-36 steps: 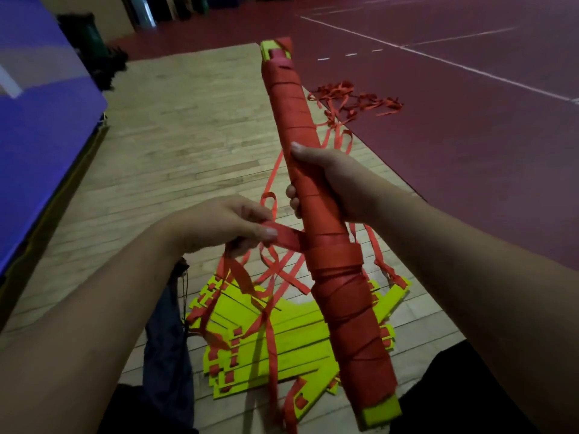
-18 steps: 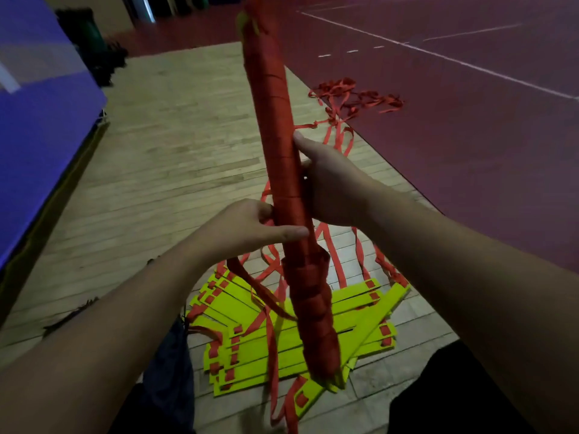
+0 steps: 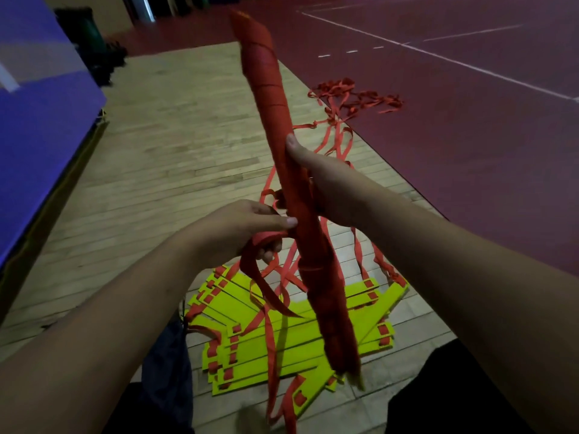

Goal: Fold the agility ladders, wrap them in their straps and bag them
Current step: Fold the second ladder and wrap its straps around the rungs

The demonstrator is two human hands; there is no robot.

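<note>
Both hands are clamped: your right hand (image 3: pixel 332 189) curls round the middle of the wrapped ladder bundle (image 3: pixel 269 89), while your left hand (image 3: pixel 238 223) pinches the loose strap end (image 3: pixel 269 236) right against the bundle's left side, just below the right hand. The bundle's long axis rises steeply from its near, low end up and away from you, so the next turn likely goes crosswise to it, led by your left hand.

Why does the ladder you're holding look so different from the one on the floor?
The held ladder is wound tight in red strap, hiding nearly all its yellow; the floor ladder shows yellow rungs plainly. The held ladder stands nearly upright in the air; the floor ladder lies flat with loose straps. Both have red straps.
</note>
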